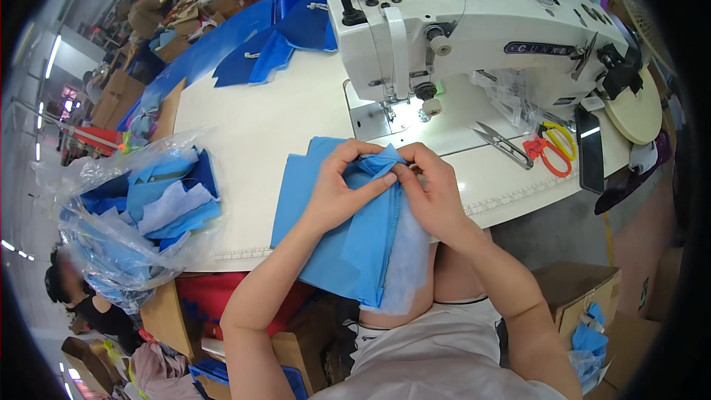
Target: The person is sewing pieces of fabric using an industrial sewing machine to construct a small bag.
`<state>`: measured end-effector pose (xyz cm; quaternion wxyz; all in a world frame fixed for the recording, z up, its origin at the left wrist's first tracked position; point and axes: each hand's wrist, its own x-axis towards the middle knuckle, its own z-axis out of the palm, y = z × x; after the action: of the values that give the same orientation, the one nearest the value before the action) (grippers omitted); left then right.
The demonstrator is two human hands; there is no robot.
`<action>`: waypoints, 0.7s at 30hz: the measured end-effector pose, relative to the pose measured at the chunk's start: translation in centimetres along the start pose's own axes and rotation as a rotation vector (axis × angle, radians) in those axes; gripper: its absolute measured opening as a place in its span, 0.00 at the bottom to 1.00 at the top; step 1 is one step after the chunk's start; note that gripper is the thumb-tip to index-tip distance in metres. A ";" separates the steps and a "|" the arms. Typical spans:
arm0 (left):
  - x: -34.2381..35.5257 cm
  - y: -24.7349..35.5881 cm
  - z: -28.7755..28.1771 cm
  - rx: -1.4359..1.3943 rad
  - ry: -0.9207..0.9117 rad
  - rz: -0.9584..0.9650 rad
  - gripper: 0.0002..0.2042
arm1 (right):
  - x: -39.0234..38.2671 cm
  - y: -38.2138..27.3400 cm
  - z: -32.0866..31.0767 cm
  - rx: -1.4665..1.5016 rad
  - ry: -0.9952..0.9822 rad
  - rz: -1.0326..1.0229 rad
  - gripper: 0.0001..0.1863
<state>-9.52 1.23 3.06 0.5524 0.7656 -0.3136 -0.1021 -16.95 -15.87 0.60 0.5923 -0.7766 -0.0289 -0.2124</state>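
So the blue fabric point(344, 248) is dead center on the table edge, lower part hanging toward the lap at 6 o'clock from the hands. L hand point(337, 191) has thumb + fingers pinching the bunched top edge; R hand point(435, 191) pinches the same bit from 3 o'clock, tho exact fingertip contact is hidden in the folds, can't tell.

Main risk imo: the layers slip. The thin white layer point(411, 263) at 5 o'clock hangs loose, so if the pinch eases, it prob creeps out of line w/ the blue. Overhang weight could drag everything down too. Crumpled top might set a crooked fold.

Sewing machine point(481, 26) is at 1 o'clock, btw. Open snips point(503, 145) at 2-3 o'clock could snag cloth if it swings that way.
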 end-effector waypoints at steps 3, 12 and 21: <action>0.1 -0.5 -0.3 -0.054 -0.003 0.009 0.14 | 0.0 -0.1 0.0 -0.023 0.007 0.003 0.03; 0.5 -0.8 0.2 -0.243 0.030 -0.182 0.07 | 0.1 -0.5 -0.1 0.010 0.000 0.064 0.04; 0.9 -0.5 -0.3 -0.201 -0.016 -0.234 0.08 | 0.4 -0.3 -0.2 0.195 0.044 0.220 0.10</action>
<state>-8.45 1.05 2.88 0.6082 0.7367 -0.2151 -0.2027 -16.74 -16.08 1.10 0.6852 -0.7091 0.0489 -0.1593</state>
